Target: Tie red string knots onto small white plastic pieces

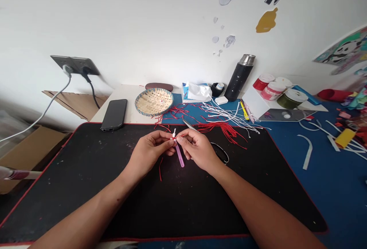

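Head view: left fingers (164, 142), right fingers (185, 139) closed on red cord (174, 138) at top of pink stick (180, 156).

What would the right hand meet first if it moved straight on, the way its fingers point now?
The right hand would probably meet the red cord on the small white piece at its fingertips; depth is unclear.

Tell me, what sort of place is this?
It looks like a craft desk, probably at home: red cords and white cords lie across a black desk mat, with jars of what may be paint and a woven bamboo dish nearby.
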A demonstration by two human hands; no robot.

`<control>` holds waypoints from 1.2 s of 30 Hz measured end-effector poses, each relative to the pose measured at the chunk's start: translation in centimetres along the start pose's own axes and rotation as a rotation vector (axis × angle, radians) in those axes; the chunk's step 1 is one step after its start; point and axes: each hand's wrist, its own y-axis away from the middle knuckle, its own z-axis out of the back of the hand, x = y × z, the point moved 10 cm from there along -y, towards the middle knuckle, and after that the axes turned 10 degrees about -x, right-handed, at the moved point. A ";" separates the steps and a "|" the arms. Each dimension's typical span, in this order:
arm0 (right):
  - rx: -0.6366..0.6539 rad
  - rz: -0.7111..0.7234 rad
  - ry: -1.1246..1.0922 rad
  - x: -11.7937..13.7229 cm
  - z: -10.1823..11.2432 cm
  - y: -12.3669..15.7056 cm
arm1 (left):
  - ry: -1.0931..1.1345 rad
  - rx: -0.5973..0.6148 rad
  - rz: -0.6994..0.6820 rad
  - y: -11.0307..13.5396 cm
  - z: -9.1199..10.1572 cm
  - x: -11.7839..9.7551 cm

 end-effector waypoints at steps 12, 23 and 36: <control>0.013 0.016 0.069 -0.4 -0.1 0.2 | 0.030 0.089 0.029 0.0 -1.0 0.4; -0.044 0.265 0.899 1.9 -0.4 1.2 | 0.124 -0.074 -0.064 -1.1 1.6 -1.0; -0.084 0.258 0.846 1.8 -0.4 0.9 | 0.118 -0.063 -0.117 -0.8 1.6 -1.8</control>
